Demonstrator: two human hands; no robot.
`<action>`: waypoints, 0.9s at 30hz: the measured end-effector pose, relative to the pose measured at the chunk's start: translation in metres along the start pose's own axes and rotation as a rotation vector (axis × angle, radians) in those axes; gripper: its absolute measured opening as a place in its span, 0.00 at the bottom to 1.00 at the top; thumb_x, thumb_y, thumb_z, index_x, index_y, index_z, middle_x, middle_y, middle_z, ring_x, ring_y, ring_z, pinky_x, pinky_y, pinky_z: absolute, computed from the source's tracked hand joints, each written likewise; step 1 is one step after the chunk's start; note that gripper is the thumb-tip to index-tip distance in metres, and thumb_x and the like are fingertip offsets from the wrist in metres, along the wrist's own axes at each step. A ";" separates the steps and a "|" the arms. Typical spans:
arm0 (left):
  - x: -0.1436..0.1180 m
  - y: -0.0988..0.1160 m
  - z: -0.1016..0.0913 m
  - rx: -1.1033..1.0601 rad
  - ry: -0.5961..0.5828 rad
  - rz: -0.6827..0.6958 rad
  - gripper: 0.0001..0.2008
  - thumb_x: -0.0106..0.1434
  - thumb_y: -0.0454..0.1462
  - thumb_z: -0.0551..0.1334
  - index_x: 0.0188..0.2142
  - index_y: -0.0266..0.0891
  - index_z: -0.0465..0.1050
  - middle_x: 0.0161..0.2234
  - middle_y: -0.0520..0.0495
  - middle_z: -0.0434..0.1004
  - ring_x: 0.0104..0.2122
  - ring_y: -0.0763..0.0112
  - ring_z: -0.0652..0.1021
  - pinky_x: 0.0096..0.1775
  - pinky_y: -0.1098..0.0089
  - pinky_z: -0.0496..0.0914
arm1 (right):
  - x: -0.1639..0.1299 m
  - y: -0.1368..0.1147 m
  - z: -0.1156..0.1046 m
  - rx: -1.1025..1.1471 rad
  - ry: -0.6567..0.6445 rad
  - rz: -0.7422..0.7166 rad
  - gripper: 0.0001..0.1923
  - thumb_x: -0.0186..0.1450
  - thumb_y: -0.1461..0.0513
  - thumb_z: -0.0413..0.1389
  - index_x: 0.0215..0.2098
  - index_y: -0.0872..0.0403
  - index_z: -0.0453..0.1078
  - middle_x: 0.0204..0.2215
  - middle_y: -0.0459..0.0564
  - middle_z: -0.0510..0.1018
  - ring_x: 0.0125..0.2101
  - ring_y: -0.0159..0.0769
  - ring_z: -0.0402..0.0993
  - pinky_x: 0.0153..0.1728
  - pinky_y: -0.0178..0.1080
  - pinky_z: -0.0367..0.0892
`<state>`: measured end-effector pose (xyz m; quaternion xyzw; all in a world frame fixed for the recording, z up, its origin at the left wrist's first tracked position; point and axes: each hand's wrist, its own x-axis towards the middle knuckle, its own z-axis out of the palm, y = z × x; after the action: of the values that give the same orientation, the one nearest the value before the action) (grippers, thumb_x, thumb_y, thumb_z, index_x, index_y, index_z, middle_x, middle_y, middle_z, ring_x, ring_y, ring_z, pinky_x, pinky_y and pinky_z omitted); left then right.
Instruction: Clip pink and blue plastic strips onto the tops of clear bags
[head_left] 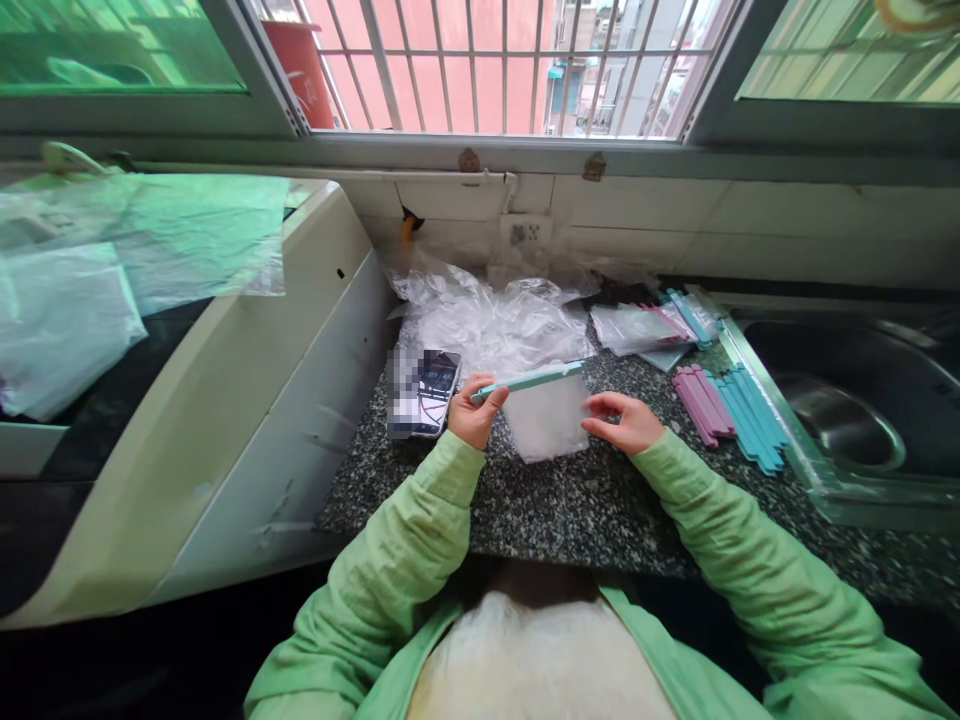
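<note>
My left hand (pixel 474 412) is closed around one end of a teal bag-sealing clip (pixel 536 380). From the clip hangs a small clear plastic bag (pixel 546 420), its top edge along the strip. At the bag's right edge, my right hand (pixel 621 422) has its thumb and forefinger pinched on the plastic. A phone (pixel 439 390), partly blurred out, lies just left of my left hand. To the right of my right hand, pink sealing clips (pixel 701 405) and teal sealing clips (pixel 746 415) lie side by side on the speckled counter (pixel 585 510).
Crumpled clear plastic bags (pixel 495 315) are heaped against the tiled wall. Flat bags with clips (pixel 645 328) lie at the back right, beside a metal sink (pixel 817 490). A pale appliance (pixel 247 400) with plastic sheets (pixel 210 240) on top stands at left. A barred window (pixel 480 70) is ahead.
</note>
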<state>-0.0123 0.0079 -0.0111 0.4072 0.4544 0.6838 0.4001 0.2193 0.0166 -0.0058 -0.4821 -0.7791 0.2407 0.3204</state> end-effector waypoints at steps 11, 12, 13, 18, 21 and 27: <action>-0.014 0.007 0.005 0.150 -0.273 -0.112 0.16 0.39 0.45 0.68 0.24 0.35 0.73 0.22 0.51 0.71 0.23 0.76 0.69 0.28 0.74 0.64 | -0.003 -0.017 -0.008 -0.453 0.321 -0.397 0.10 0.57 0.57 0.55 0.35 0.50 0.72 0.32 0.50 0.77 0.34 0.37 0.70 0.39 0.40 0.64; -0.014 0.008 0.006 0.156 -0.274 -0.121 0.16 0.39 0.45 0.68 0.23 0.35 0.73 0.21 0.51 0.71 0.22 0.77 0.69 0.27 0.74 0.64 | -0.004 -0.017 -0.008 -0.495 0.315 -0.431 0.09 0.57 0.57 0.55 0.34 0.50 0.72 0.31 0.49 0.77 0.33 0.36 0.69 0.38 0.39 0.64; -0.014 0.008 0.006 0.159 -0.274 -0.130 0.17 0.38 0.45 0.68 0.23 0.35 0.73 0.20 0.52 0.71 0.22 0.77 0.69 0.27 0.74 0.64 | -0.004 -0.017 -0.008 -0.533 0.316 -0.464 0.08 0.57 0.58 0.54 0.34 0.50 0.73 0.30 0.49 0.78 0.32 0.36 0.69 0.38 0.38 0.63; -0.014 0.006 0.007 0.139 -0.276 -0.170 0.17 0.37 0.45 0.69 0.23 0.35 0.73 0.19 0.53 0.70 0.20 0.79 0.68 0.25 0.76 0.63 | -0.006 -0.015 -0.008 -0.654 0.377 -0.595 0.07 0.58 0.59 0.54 0.33 0.51 0.73 0.28 0.47 0.77 0.31 0.33 0.67 0.36 0.36 0.61; -0.014 0.005 0.008 0.127 -0.268 -0.211 0.18 0.35 0.45 0.69 0.22 0.35 0.73 0.17 0.54 0.69 0.19 0.80 0.66 0.23 0.76 0.62 | -0.007 -0.014 -0.007 -0.690 0.393 -0.625 0.07 0.58 0.59 0.55 0.34 0.52 0.73 0.27 0.47 0.76 0.30 0.32 0.66 0.35 0.36 0.58; -0.015 0.003 0.012 0.102 -0.227 -0.300 0.20 0.32 0.46 0.69 0.23 0.35 0.72 0.16 0.55 0.68 0.18 0.79 0.67 0.23 0.76 0.62 | -0.007 -0.017 -0.008 -0.729 0.442 -0.667 0.07 0.58 0.60 0.55 0.33 0.52 0.73 0.26 0.46 0.76 0.30 0.31 0.65 0.33 0.35 0.56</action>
<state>0.0037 -0.0033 -0.0077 0.4293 0.4959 0.5424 0.5250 0.2171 0.0035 0.0091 -0.3276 -0.8368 -0.2671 0.3479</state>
